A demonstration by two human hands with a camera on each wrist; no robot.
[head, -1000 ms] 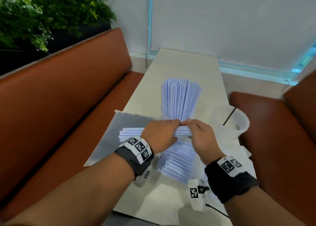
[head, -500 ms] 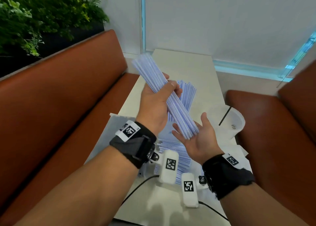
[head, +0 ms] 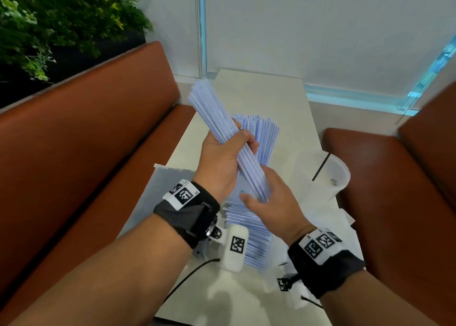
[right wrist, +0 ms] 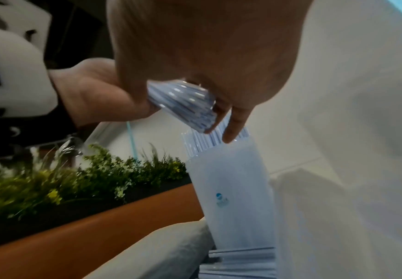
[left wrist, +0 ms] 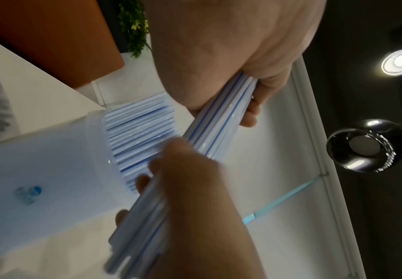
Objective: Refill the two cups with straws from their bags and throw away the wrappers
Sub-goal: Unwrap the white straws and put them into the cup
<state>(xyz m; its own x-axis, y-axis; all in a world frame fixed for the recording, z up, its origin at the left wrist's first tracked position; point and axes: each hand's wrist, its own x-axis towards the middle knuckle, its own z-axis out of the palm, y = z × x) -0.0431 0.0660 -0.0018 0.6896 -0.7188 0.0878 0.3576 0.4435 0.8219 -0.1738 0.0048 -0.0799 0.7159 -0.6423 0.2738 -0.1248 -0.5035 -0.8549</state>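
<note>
while loose straws [head: 249,237] lie on the table [head: 261,96] nearest the body, the right hand [head: 274,202] cups its curled fingers round the lower end of a slanted straw bundle [head: 222,133] that the left hand [head: 222,158] grips mid-length, above the straw-filled cup [right wrist: 233,198], with a second cup [head: 338,175] far right.
</note>
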